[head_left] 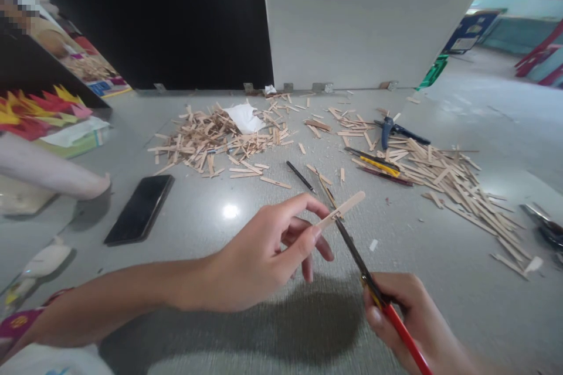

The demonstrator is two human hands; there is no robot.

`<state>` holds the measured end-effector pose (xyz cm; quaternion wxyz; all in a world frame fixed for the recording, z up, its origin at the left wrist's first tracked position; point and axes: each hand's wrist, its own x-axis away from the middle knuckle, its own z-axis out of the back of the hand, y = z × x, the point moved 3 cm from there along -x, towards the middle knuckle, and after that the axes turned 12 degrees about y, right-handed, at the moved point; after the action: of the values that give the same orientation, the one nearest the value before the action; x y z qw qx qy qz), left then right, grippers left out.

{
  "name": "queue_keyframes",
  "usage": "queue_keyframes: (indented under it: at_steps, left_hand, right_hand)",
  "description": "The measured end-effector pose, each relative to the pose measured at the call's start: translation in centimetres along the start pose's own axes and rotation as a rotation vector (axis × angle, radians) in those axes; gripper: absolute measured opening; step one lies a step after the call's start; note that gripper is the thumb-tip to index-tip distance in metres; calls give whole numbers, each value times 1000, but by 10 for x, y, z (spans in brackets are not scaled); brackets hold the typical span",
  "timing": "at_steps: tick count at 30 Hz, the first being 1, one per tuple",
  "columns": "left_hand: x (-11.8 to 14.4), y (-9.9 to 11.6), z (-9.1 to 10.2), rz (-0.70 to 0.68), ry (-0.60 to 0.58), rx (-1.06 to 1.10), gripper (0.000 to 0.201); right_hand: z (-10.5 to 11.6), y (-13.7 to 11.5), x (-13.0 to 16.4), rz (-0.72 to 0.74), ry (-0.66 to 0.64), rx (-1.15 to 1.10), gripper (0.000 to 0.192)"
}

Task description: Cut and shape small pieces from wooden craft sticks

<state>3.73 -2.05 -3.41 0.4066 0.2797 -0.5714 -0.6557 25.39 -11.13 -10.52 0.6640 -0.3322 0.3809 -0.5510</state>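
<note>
two hands mid-cut: left hand [264, 258] pinches a stick [341, 210]; right hand [404, 316] grips scissors [352, 246], ready to squeeze.

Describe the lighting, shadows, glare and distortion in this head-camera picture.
Head view: bright, even light; a small white glare spot on the grey table; a broad soft shadow under the left hand and right hand; wide-angle bending tilts the white board and stretches the edges; the wooden stick and cutter stay sharp; top-left corner is pixelated.
</note>
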Motion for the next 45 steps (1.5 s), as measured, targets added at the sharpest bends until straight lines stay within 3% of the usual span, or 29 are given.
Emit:
queue_keyframes:
  at_steps: [22, 31, 39, 45]
  left_hand:
    - [1, -3, -1, 31, 6, 9, 27]
    - [-1, -3, -1, 17, 1, 20, 25]
    - [-6, -5, -1, 51, 4, 28, 33]
    - [-8, -6, 2, 23, 1, -17, 28]
  right_hand:
    - [0, 1, -1, 26, 23, 56, 56]
    - [0, -4, -2, -28, 32, 27, 62]
    - [-2, -5, -4, -48, 18, 51, 58]
    - [-3, -8, -6, -65, -9, 37, 51]
